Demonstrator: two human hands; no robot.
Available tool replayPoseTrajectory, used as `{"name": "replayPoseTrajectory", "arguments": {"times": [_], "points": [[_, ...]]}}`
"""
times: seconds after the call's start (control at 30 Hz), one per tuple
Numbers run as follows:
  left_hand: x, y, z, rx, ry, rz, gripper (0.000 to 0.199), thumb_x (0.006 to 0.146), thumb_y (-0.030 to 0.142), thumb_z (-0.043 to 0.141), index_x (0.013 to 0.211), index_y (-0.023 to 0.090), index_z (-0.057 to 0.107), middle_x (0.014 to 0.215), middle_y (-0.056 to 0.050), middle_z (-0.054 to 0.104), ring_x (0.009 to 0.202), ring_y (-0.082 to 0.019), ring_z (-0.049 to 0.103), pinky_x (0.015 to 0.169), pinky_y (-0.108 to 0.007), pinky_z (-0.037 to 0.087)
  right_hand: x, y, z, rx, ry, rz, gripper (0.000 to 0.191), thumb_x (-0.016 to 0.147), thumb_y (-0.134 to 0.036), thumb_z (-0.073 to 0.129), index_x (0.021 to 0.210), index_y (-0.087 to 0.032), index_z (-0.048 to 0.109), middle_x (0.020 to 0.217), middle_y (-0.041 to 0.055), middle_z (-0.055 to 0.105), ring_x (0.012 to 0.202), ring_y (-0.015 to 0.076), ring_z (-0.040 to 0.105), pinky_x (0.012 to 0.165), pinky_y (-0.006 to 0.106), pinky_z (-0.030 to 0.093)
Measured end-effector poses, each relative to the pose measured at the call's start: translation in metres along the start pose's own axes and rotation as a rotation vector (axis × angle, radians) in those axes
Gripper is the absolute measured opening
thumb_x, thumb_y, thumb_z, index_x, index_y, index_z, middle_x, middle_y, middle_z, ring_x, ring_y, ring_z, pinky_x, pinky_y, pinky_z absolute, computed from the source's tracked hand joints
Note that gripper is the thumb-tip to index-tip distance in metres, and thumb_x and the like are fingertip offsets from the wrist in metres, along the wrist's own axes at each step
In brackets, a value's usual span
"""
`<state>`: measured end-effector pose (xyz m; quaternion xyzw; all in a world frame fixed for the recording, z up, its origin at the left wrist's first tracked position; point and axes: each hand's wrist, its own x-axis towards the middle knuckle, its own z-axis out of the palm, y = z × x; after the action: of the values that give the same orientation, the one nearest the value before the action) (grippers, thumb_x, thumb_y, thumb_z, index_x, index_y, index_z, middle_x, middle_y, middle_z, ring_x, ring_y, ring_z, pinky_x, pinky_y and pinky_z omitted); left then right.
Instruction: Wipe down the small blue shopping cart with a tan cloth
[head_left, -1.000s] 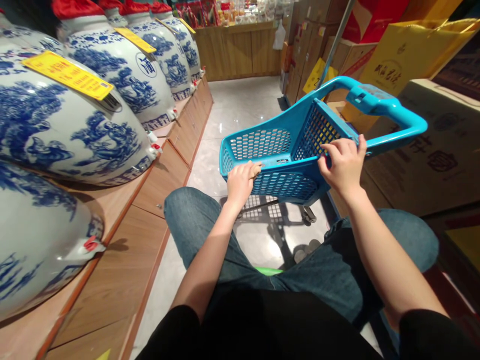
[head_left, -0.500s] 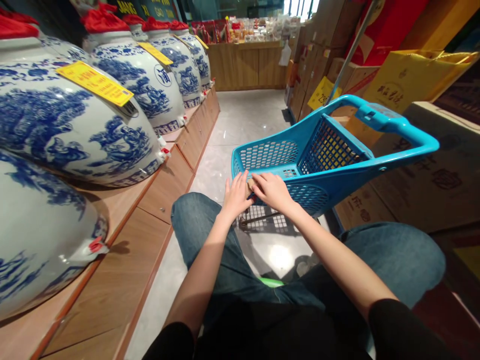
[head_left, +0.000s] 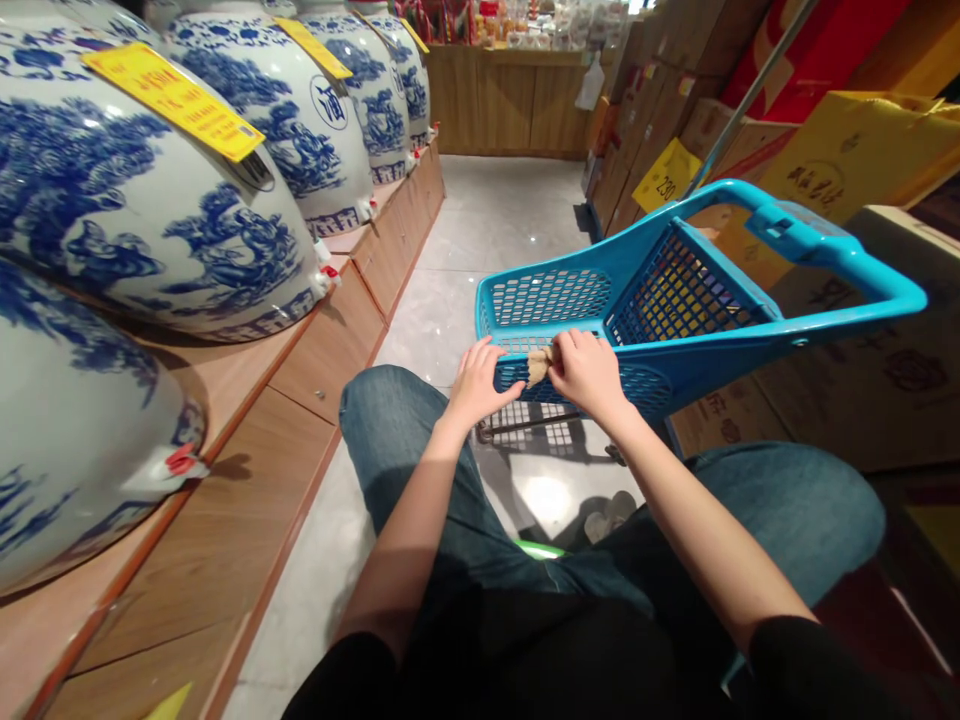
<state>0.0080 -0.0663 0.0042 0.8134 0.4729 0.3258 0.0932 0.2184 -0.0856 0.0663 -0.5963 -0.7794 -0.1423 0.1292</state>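
Note:
A blue plastic shopping cart [head_left: 555, 335] with lattice sides stands in front of my knees, its handle at the right. My left hand [head_left: 480, 383] rests at the front corner of its near rim, fingers stretched out and thumb apart. Along the same rim, my right hand [head_left: 589, 372] has its fingers closed on a crumpled tan piece of cloth or paper [head_left: 538, 366]. That piece pokes out leftward between my hands, against the rim. Part of it is hidden under my right fingers.
Big blue-and-white porcelain jars [head_left: 217, 230] with yellow tags line a wooden ledge [head_left: 247, 450] on the left. Cardboard boxes [head_left: 885, 350] and a yellow bag [head_left: 840, 170] are stacked at right. A wooden counter [head_left: 510, 105] with packaged goods stands beyond the tiled floor.
My right hand has slid right along the rim, away from my left hand, and curled tighter. More of the tan piece shows now. The view has tilted down slightly.

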Motion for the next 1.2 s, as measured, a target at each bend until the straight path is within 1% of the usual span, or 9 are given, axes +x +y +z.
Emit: {"name": "replayPoseTrajectory", "arguments": {"times": [0.13, 0.27, 0.37, 0.57, 0.7, 0.8, 0.87, 1.1, 1.2], "points": [[0.001, 0.000, 0.006, -0.029, 0.029, -0.008, 0.022, 0.095, 0.026, 0.058, 0.116, 0.020, 0.061, 0.126, -0.012, 0.069, 0.144, -0.031, 0.051, 0.122, -0.050, 0.043, 0.000, -0.027, 0.006, 0.002, 0.000, -0.047, 0.016, 0.095, -0.020, 0.052, 0.104, -0.017, 0.066, 0.106, 0.0146, 0.069, 0.099, 0.0304, 0.052, 0.081, 0.040, 0.028], [-0.001, 0.001, 0.001, 0.052, -0.002, -0.045, 0.021, 0.100, 0.020, 0.046, 0.113, 0.022, 0.063, 0.128, -0.012, 0.071, 0.143, -0.028, 0.052, 0.125, -0.054, 0.038, 0.005, -0.040, 0.007, 0.045, -0.030, -0.114, 0.021, 0.098, -0.021, 0.050, 0.110, -0.018, 0.067, 0.110, 0.0135, 0.069, 0.104, 0.0298, 0.053, 0.085, 0.041, 0.030], [-0.002, 0.002, -0.002, 0.091, -0.001, -0.070, 0.022, 0.104, 0.022, 0.043, 0.113, 0.023, 0.063, 0.129, -0.011, 0.072, 0.145, -0.028, 0.052, 0.125, -0.056, 0.035, -0.004, -0.012, 0.003, 0.037, -0.018, -0.086, 0.020, 0.096, -0.021, 0.052, 0.108, -0.018, 0.068, 0.108, 0.0128, 0.069, 0.103, 0.0292, 0.054, 0.091, 0.042, 0.032], [-0.003, 0.000, 0.007, 0.030, 0.047, -0.045, 0.022, 0.103, 0.021, 0.041, 0.109, 0.023, 0.062, 0.122, -0.011, 0.073, 0.144, -0.027, 0.053, 0.122, -0.050, 0.043, -0.038, 0.068, -0.007, -0.009, 0.150, 0.148, 0.018, 0.092, -0.022, 0.054, 0.101, -0.020, 0.070, 0.106, 0.0134, 0.068, 0.110, 0.0306, 0.053, 0.115, 0.049, 0.030], [-0.004, 0.001, 0.011, 0.003, 0.085, -0.048, 0.025, 0.101, 0.020, 0.039, 0.108, 0.022, 0.062, 0.121, -0.012, 0.072, 0.143, -0.026, 0.054, 0.121, -0.048, 0.044, -0.039, 0.055, 0.000, -0.001, 0.205, 0.236, 0.020, 0.092, -0.019, 0.052, 0.100, -0.020, 0.071, 0.111, 0.0142, 0.068, 0.118, 0.0326, 0.051, 0.121, 0.056, 0.026], [-0.005, 0.003, 0.007, 0.048, 0.072, -0.074, 0.024, 0.101, 0.020, 0.039, 0.108, 0.023, 0.063, 0.124, -0.012, 0.073, 0.144, -0.027, 0.054, 0.123, -0.052, 0.040, -0.034, 0.040, 0.006, 0.028, 0.159, 0.118, 0.025, 0.094, -0.017, 0.049, 0.105, -0.020, 0.071, 0.115, 0.0124, 0.069, 0.120, 0.0308, 0.050, 0.123, 0.057, 0.023], [-0.005, 0.004, 0.003, 0.077, 0.057, -0.092, 0.024, 0.101, 0.020, 0.040, 0.108, 0.023, 0.063, 0.125, -0.012, 0.074, 0.145, -0.027, 0.053, 0.124, -0.054, 0.038, -0.035, 0.048, 0.005, 0.034, 0.137, 0.045, 0.026, 0.094, -0.017, 0.050, 0.107, -0.022, 0.071, 0.114, 0.0104, 0.070, 0.119, 0.0291, 0.051, 0.123, 0.058, 0.022], [-0.003, 0.008, 0.001, 0.087, 0.054, -0.099, 0.025, 0.100, 0.019, 0.040, 0.108, 0.022, 0.064, 0.127, -0.014, 0.074, 0.146, -0.027, 0.053, 0.123, -0.054, 0.038, -0.049, 0.154, -0.023, -0.093, 0.262, 0.213, 0.016, 0.083, -0.020, 0.055, 0.086, -0.020, 0.071, 0.094, 0.0104, 0.066, 0.108, 0.0304, 0.054, 0.118, 0.065, 0.024], [-0.001, 0.007, 0.002, 0.108, 0.061, -0.088, 0.025, 0.099, 0.020, 0.041, 0.108, 0.021, 0.064, 0.125, -0.014, 0.074, 0.144, -0.029, 0.055, 0.124, -0.056, 0.037, -0.046, 0.170, -0.030, -0.153, 0.214, 0.176, 0.012, 0.082, -0.022, 0.057, 0.079, -0.019, 0.069, 0.087, 0.0100, 0.063, 0.100, 0.0295, 0.053, 0.110, 0.060, 0.032]]}}
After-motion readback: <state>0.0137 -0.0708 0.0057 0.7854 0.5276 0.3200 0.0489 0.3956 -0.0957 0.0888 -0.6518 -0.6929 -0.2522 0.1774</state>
